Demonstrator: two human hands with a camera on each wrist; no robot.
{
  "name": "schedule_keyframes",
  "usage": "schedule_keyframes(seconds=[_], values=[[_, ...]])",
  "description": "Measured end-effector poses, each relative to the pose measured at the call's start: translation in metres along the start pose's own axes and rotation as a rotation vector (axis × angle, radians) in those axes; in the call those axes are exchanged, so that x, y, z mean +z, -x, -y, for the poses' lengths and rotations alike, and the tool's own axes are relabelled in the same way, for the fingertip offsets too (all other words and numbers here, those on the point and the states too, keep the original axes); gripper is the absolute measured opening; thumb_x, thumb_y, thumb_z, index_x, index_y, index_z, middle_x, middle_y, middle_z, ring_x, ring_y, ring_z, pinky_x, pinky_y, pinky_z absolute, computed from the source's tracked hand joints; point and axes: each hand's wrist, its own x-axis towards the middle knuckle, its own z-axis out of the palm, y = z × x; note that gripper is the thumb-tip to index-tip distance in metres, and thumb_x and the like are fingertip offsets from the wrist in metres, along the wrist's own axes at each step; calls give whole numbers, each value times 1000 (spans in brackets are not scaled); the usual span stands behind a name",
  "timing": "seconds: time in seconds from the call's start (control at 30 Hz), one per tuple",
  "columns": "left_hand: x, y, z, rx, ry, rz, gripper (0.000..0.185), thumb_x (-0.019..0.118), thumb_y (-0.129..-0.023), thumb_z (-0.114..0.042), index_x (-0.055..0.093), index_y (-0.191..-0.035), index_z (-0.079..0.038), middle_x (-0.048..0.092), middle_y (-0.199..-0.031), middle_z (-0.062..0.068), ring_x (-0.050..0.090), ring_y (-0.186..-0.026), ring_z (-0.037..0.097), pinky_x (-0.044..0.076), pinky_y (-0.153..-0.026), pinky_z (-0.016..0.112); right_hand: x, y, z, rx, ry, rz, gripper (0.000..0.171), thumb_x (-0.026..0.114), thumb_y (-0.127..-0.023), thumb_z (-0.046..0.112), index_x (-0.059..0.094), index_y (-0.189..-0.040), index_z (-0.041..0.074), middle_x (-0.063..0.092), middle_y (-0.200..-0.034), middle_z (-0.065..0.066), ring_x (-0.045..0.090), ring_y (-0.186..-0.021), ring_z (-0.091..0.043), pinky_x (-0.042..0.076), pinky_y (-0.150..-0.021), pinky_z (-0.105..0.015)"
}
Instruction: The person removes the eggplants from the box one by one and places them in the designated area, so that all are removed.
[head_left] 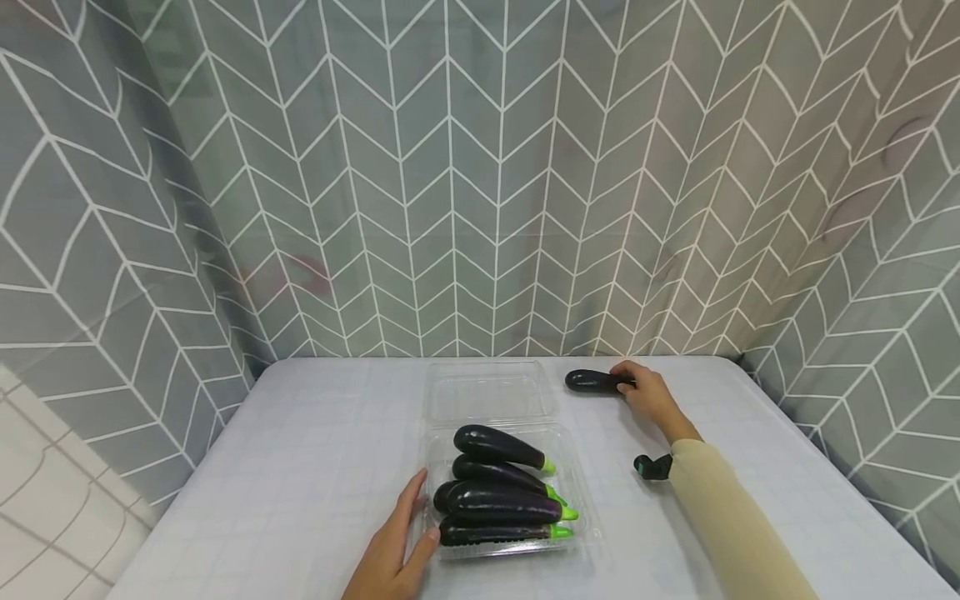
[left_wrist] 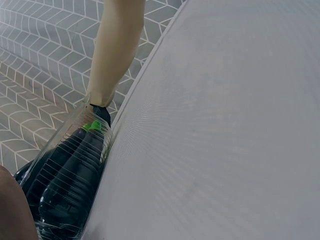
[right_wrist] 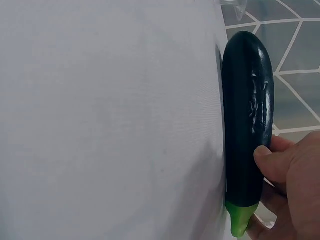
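Note:
At the back right of the table, my right hand (head_left: pixel 651 396) grips a dark eggplant (head_left: pixel 592 382) near its stem end. In the right wrist view the thumb and fingers close round this eggplant (right_wrist: pixel 244 120), just above its green cap, as it lies on the cloth. My left hand (head_left: pixel 399 542) rests against the left side of a clear plastic clamshell box (head_left: pixel 577 467), thumb and fingers spread. Several eggplants (head_left: pixel 504 500) lie stacked in the box, green stems pointing right. The left wrist view shows the box wall and eggplants (left_wrist: pixel 72 185) beside part of the hand.
The box's clear lid (head_left: pixel 491 398) is folded back flat behind it. A white cloth covers the table (head_left: pixel 300 467). Grey patterned curtains (head_left: pixel 480 183) hang behind and at the sides. A dark wrist device (head_left: pixel 652 467) sits by the right sleeve.

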Motion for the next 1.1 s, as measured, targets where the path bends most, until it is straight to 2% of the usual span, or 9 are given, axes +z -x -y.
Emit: schedule_keyframes(seconds=[0.3,0.47,0.73,0.93,1.1], values=[[0,-1,-4,-3,-28,-33,63,50,-96,-37,21,-148,-18,37,-143,14,44,-122,33,37,-94,57,1,2,2,-25,45,16,35,60,-85,-3,58,-120,0,60,-113,-21,53,-107,-37,40,-90,-52],[2,-1,-5,25,-51,-60,62,51,-96,-32,21,-148,-19,39,-142,13,45,-122,33,36,-94,59,1,4,3,-38,60,-4,35,61,-83,-5,59,-118,-1,59,-116,-20,51,-110,-38,39,-92,-52],[3,-1,-2,40,-47,-75,63,52,-95,-27,20,-149,-22,38,-144,9,45,-122,29,35,-95,58,4,5,9,-78,72,-8,33,62,-81,-5,61,-114,-1,62,-111,-18,54,-107,-36,40,-91,-50],[2,-1,-3,14,-29,-44,62,51,-96,-31,20,-148,-19,36,-144,13,44,-123,31,36,-95,57,6,5,11,-50,135,-9,34,62,-82,-4,59,-116,-2,60,-114,-20,52,-109,-39,38,-92,-53],[-1,-1,-6,-8,11,-4,64,50,-96,-38,20,-148,-17,33,-145,17,42,-124,35,37,-94,57,6,5,12,-55,143,-27,35,63,-81,-5,59,-116,-2,60,-112,-21,52,-108,-41,37,-91,-55]])
